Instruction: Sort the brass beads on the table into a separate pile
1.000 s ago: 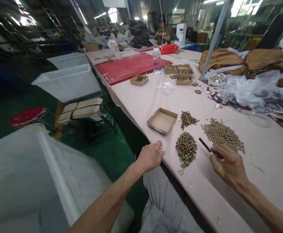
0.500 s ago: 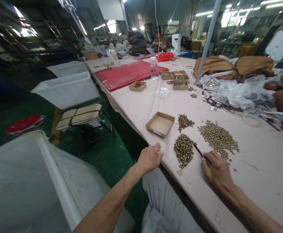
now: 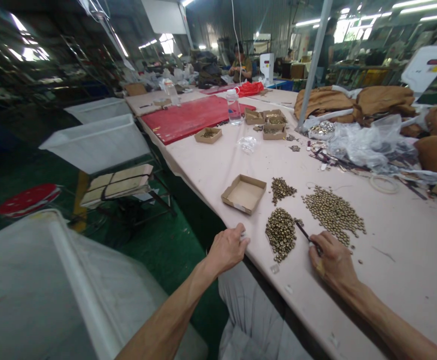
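Note:
My right hand point(image 3: 333, 260) is closed round a thin dark stick-like tool point(image 3: 303, 231). The tool's far tip touches the right edge of a pile of small bronze-coloured round metal pieces point(image 3: 280, 235). Beyond that hand, more of these pieces lie spread in a wide single layer point(image 3: 333, 211). A smaller heap of bronze-coloured pieces point(image 3: 281, 189) sits behind the pile. At the table's near edge my left hand point(image 3: 229, 248) rests with curled fingers; a small pale spot shows at its fingertips, too small to identify. An open shallow cardboard box point(image 3: 245, 192) stands just beyond it.
Farther back are a water bottle point(image 3: 234, 107), a red sheet point(image 3: 188, 117) and small boxes of metal parts point(image 3: 274, 131). A metal pole point(image 3: 314, 65), brown fabric point(image 3: 385, 100) and plastic bags point(image 3: 370, 142) occupy the right. White bins point(image 3: 100, 142) stand left; another person sits far back.
The tool's tip has shifted slightly, and several pieces now lie beside it at the pile's edge. My left hand stays at the table edge. The whole view has shifted a little.

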Available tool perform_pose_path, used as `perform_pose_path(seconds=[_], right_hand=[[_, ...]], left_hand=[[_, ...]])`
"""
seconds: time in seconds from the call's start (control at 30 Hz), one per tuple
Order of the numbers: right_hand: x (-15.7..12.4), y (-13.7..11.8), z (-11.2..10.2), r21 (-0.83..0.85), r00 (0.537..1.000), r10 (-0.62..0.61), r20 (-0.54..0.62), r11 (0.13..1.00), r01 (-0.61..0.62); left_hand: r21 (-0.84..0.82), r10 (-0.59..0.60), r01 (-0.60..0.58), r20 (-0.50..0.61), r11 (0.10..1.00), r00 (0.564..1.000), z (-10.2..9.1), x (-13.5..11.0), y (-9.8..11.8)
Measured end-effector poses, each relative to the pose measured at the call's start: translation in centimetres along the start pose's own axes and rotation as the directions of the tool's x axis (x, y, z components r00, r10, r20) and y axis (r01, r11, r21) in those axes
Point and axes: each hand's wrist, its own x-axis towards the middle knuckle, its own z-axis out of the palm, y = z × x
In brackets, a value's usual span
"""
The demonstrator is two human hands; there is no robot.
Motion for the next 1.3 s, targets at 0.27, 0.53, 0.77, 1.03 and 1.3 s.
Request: perform_pose_path(seconds=[0.27,0.53,0.77,1.03,1.3], right_hand=[[0.1,0.0,0.3,-0.064,1.0,0.007,-0.023,0.998,-0.009],[0.2,-0.3,0.9,-0.085,0.999,-0.017,-0.043,0.996,0.014],[0.5,-0.3,1.1,-0.116,0.999,-0.02,-0.045,0.993,0.015],[1.1,-0.4,1.3,-0.12,0.999,-0.019,-0.042,0.993,0.014],[1.0,-0.7,1.6,-0.181,0.999,-0.015,-0.035,0.984,0.008]], left_hand=[[0.001,-0.011,0.011,0.014,1.0,1.0,-0.1,0.0,0.0],[-0.028,-0.009,0.01,0.022,1.0,1.0,-0.2,0.0,0.0],[-0.03,-0.028,0.029,0.029,0.999,0.999,-0.3,0.1,0.0],[-0.046,-0.035,0.037,0.041,0.998,0.999,-0.7,0.0,0.2],[-0.025,-0.01,0.011,0.029,1.0,1.0,-0.5,0.2,0.0]])
